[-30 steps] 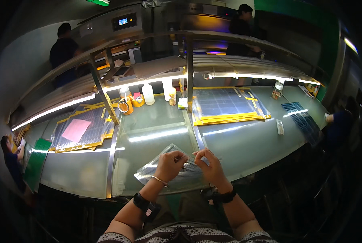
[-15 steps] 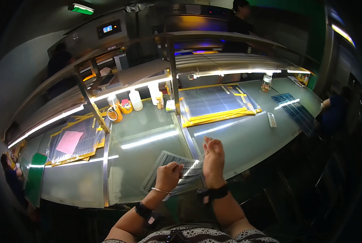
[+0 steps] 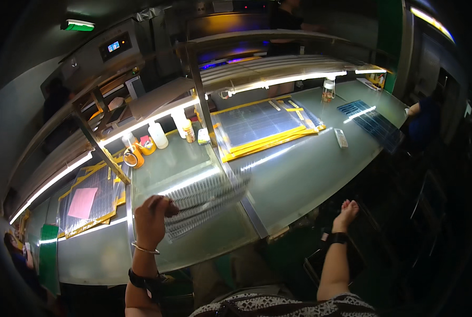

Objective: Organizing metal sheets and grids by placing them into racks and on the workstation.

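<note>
A thin, see-through sheet point(image 3: 207, 198) with rows of dark, fine markings hangs tilted above the worktable, smeared by motion. Its left end is in my left hand point(image 3: 151, 211), whose fingers are closed on it; a bangle and a dark band are on that wrist. Off to the right, past the table's front edge, my right hand point(image 3: 346, 214) is in the air with fingers loosely bent and nothing visible in it. A dark band circles the right wrist too.
Yellow-edged panels point(image 3: 270, 124) lie behind on the glassy worktable point(image 3: 294, 169); another stack with a pink sheet point(image 3: 82, 203) lies left. Tape rolls point(image 3: 133, 157) and a white bottle point(image 3: 158, 135) stand under the lit shelf. A small pale device point(image 3: 341, 138) lies right. Co-workers point(image 3: 426, 121) are at both sides.
My left hand has moved left and up, lifting the sheet off the tabletop. My right hand has left the sheet's right side and swung right beyond the table edge. The view has shifted.
</note>
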`<state>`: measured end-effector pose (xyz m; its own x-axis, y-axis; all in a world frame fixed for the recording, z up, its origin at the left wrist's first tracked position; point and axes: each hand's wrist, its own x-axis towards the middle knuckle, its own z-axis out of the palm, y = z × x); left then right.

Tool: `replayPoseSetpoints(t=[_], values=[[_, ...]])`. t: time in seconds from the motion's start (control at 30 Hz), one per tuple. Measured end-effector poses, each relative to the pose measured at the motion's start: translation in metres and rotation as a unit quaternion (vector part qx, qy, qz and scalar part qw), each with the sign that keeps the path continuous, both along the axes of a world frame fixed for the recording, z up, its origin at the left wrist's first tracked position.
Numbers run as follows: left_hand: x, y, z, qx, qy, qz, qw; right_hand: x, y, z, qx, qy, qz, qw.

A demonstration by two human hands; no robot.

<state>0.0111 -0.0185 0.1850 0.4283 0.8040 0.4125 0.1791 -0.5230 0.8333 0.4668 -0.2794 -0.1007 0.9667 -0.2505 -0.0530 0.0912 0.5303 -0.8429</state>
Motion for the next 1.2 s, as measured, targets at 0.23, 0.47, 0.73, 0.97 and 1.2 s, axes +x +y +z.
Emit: replayPoseSetpoints(t=[0.23, 0.47, 0.73, 0.97, 1.2], values=[[-0.012, -0.017, 0.045, 0.045, -0.164, 0.054, 0.984, -0.093, 0.070, -0.021, -0.292, -0.014, 0.212, 0.932], [-0.035, 0.002, 0.040, 0.062, -0.337, 0.141, 0.929, -0.159, 0.076, 0.095, -0.091, -0.128, 0.512, 0.844], [-0.087, 0.015, -0.051, -0.032, -0.260, 0.241, 0.935, -0.229, 0.118, 0.184, 0.100, -0.063, 0.703, 0.702], [-0.010, -0.011, 0.019, 0.225, 0.184, -0.013, 0.957, -0.226, 0.150, 0.230, -0.147, -0.248, 0.765, 0.576], [0.043, -0.006, 0.041, 0.046, 0.262, -0.173, 0.948, -0.234, 0.154, 0.269, -0.241, -0.361, 0.665, 0.608]])
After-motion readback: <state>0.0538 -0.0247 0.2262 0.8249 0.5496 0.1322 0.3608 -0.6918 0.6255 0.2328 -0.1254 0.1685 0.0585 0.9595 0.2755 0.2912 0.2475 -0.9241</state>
